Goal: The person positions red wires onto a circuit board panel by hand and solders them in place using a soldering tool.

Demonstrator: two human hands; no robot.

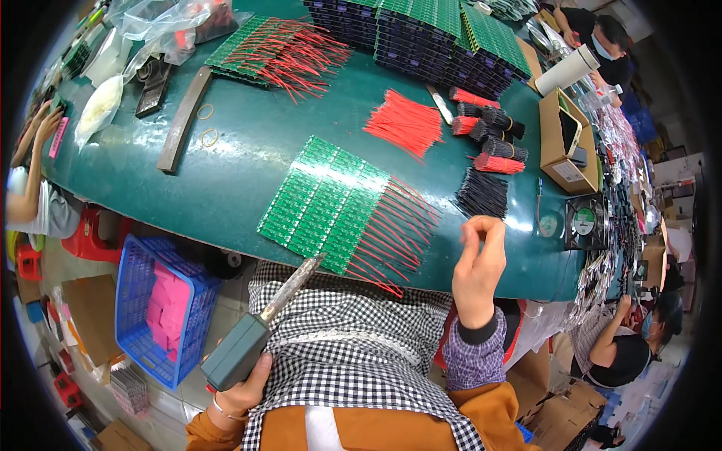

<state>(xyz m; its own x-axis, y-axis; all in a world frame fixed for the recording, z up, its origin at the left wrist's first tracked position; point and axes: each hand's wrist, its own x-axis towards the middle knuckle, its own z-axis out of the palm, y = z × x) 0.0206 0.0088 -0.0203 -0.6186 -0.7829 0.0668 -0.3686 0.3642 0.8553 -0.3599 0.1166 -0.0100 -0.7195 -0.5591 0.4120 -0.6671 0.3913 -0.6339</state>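
My left hand [244, 387] is closed round the boxy dark green handle of a soldering iron [242, 347]. Its long, worn metal shaft points up at the near edge of a green circuit board panel [320, 199]. The panel lies tilted on the table's near side, with a row of red wires [395, 229] fanning out from its right edge. Right of these wires, my right hand [480, 270] hovers with fingers curled together; anything between the fingertips cannot be made out. Just beyond it lies a loose pile of black wires [483, 193].
A loose pile of red wires [406, 124] and tied wire bundles [496, 139] lie farther back. Stacked circuit panels [436, 52] stand behind. A metal bar [184, 120] lies left, a cardboard box [560, 150] right. A blue basket [188, 331] stands below the edge. Other people work nearby.
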